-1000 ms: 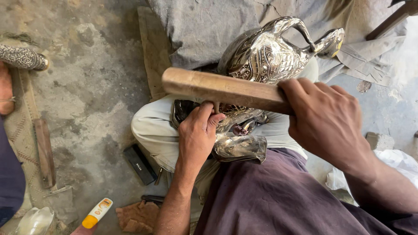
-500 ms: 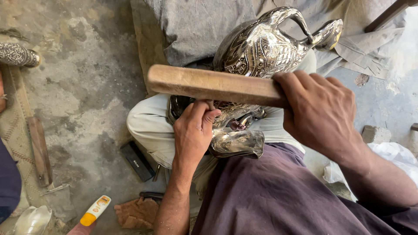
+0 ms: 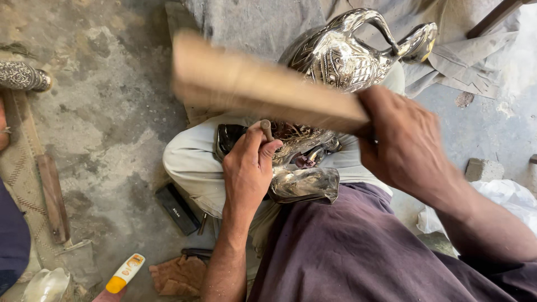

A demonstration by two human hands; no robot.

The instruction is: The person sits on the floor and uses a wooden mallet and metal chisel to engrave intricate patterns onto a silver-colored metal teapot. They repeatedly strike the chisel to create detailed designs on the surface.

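A shiny engraved silver jug [image 3: 341, 56] with a curved handle lies across my lap, its base [image 3: 305, 183] towards me. My left hand [image 3: 249, 168] is shut on a small metal punch [image 3: 267, 130], held upright against the jug's side. My right hand [image 3: 405, 145] grips a flat wooden mallet [image 3: 263, 84], raised above the punch and blurred by motion. The mallet hides part of the jug's body.
On the concrete floor at the left lie a dark rectangular block [image 3: 178, 210], a wooden-handled tool [image 3: 53, 201], a white and orange tube [image 3: 126, 273], a brown rag [image 3: 179, 275] and an engraved metal piece [image 3: 22, 75]. Grey cloth [image 3: 246, 22] lies behind the jug.
The wooden mallet has swung up and tilted, now blurred above the punch. The camera view has shifted slightly. My left hand keeps the punch on the jug.
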